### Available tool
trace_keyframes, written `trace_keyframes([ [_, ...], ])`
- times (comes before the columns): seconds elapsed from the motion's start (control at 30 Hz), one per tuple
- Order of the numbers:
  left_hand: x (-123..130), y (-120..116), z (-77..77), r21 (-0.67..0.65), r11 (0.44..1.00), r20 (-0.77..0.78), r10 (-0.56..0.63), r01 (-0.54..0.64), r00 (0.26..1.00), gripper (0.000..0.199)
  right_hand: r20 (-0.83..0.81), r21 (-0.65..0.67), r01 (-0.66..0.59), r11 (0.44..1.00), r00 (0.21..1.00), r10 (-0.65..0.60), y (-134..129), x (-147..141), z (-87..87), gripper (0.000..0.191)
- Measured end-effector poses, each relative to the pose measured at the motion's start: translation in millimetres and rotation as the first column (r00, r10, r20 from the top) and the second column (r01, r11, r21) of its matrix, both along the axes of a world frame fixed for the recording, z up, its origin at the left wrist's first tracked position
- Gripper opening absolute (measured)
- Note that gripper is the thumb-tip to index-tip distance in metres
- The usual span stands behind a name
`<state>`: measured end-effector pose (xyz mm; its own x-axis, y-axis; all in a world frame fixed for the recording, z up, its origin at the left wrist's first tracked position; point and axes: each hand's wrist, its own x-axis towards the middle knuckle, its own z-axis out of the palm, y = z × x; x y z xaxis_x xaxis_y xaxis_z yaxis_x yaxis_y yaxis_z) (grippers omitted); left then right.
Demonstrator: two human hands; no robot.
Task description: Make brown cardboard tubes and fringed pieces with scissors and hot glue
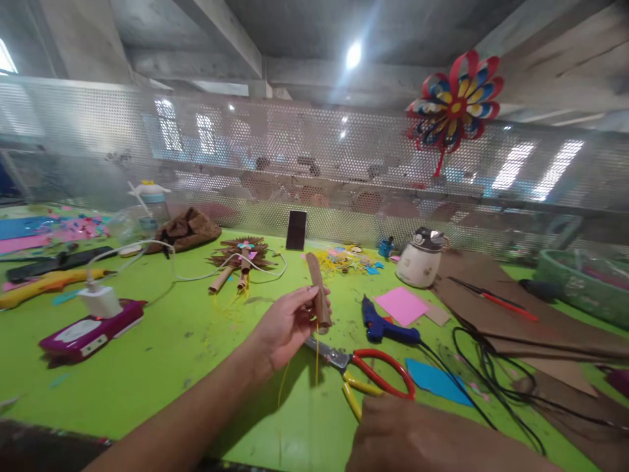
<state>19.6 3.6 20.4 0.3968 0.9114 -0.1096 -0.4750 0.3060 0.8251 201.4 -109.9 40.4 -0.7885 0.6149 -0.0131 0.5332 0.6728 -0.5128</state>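
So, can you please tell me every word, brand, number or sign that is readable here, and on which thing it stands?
Nothing here can be read.
Purple power strip: marks on its pale top, too blurred.
Scissors: any marking is too small.
Blue glue gun: no legible label.
Upright dark screen: no words visible.
Brown roll in the left hand: no writing visible.
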Motion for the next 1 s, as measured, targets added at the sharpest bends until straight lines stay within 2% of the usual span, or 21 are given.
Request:
trace_keyframes([
  [0.07, -1, 2, -1.3, 0.013, 1.0, 0.012, -0.027, 0.027, 1.0, 0.013, -0.02, 0.033, 0.191, 0.981, 0.982, -0.19, 15, 18, 11.3, 0.017],
  [0.1, 0, 2, -2.1, 0.023, 0.999, 0.013, -0.046, 0.046, 0.999, 0.013, -0.032, 0.054, 0.301, 0.952, 0.953, -0.3, 26, 28, 11.7, 0.017],
  [0.17, 1, 1, -3.7, 0.03, 0.996, 0.012, -0.079, 0.078, 0.997, 0.014, -0.066, 0.206, 0.476, 0.855, 0.879, -0.473, 54, 48, 1.9, 0.021],
  [0.2, 1, 0, -4.5, 0.026, 0.996, 0.016, -0.087, 0.087, 0.996, 0.014, -0.064, 0.309, 0.503, 0.807, 0.858, -0.51, 67, 58, -6.9, 0.023],
  [0.23, 2, -1, -5.2, 0.018, 0.996, 0.025, -0.089, 0.088, 0.996, 0.014, -0.037, 0.378, 0.494, 0.783, 0.853, -0.52, 79, 65, -16.8, 0.029],
  [0.27, 2, -2, -6.0, 0.011, 0.996, 0.035, -0.087, 0.086, 0.996, 0.013, 0.022, 0.405, 0.466, 0.787, 0.855, -0.518, 89, 71, -27.0, 0.035],
  [0.4, 1, -2, -8.3, -0.02, 0.996, 0.075, -0.086, 0.088, 0.993, 0.01, 0.205, 0.391, 0.461, 0.797, 0.8, -0.564, 106, 74, -56.5, 0.038],
  [0.5, 1, -1, -8.6, -0.034, 0.995, 0.109, -0.091, 0.096, 0.99, 0.01, 0.207, 0.412, 0.492, 0.767, 0.769, -0.605, 105, 70, -66.3, 0.038],
  [0.63, 1, -2, -8.1, -0.045, 0.994, 0.128, -0.096, 0.102, 0.987, 0.012, 0.135, 0.458, 0.507, 0.73, 0.772, -0.621, 105, 72, -70.6, 0.032],
  [0.73, 1, -3, -8.4, -0.047, 0.994, 0.133, -0.088, 0.095, 0.987, 0.011, -0.039, 0.393, 0.585, 0.71, 0.781, -0.623, 103, 82, -61.5, 0.035],
  [0.8, 1, -2, -9.4, -0.047, 0.995, 0.134, -0.082, 0.089, 0.988, 0.011, -0.169, 0.273, 0.639, 0.72, 0.768, -0.618, 96, 88, -48.4, 0.035],
  [0.93, 3, 1, -14.2, -0.082, 0.992, 0.151, -0.08, 0.093, 0.985, 0.008, -0.282, -0.085, 0.598, 0.797, 0.752, -0.595, 69, 89, -22.0, 0.038],
  [1.0, 4, 2, -17.5, -0.094, 0.991, 0.152, -0.084, 0.099, 0.985, 0.007, -0.33, -0.154, 0.56, 0.814, 0.748, -0.576, 55, 85, -16.0, 0.037],
])
